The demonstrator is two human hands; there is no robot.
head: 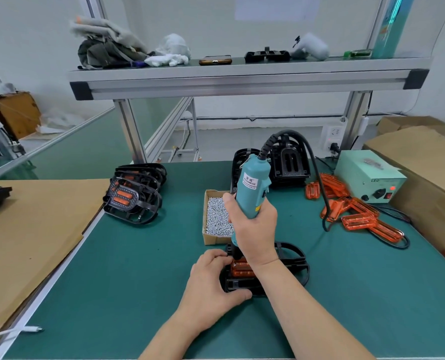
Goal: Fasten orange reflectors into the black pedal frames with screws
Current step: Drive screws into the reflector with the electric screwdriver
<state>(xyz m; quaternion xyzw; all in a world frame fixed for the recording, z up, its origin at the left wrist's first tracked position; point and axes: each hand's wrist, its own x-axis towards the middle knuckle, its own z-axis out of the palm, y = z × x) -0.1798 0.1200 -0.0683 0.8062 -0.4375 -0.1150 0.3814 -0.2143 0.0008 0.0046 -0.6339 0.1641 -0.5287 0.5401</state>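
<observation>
A black pedal frame (pixel 292 266) lies on the green mat near me, with an orange reflector (pixel 242 268) seated in it. My left hand (pixel 211 281) grips the frame's left side, thumb along its front edge. My right hand (pixel 252 227) holds a teal electric screwdriver (pixel 253 183) upright, its black tip down at the reflector's far end. The tip itself is hidden behind my fingers. A small cardboard box of silver screws (pixel 216 216) sits just behind the frame.
Pedals with reflectors fitted (pixel 133 196) are stacked at the left. Bare black frames (pixel 290 162) stand behind the screwdriver. Loose orange reflectors (pixel 351 209) lie at the right beside the power supply box (pixel 369 175). The screwdriver cable (pixel 322 193) loops over them. Cardboard flanks both sides.
</observation>
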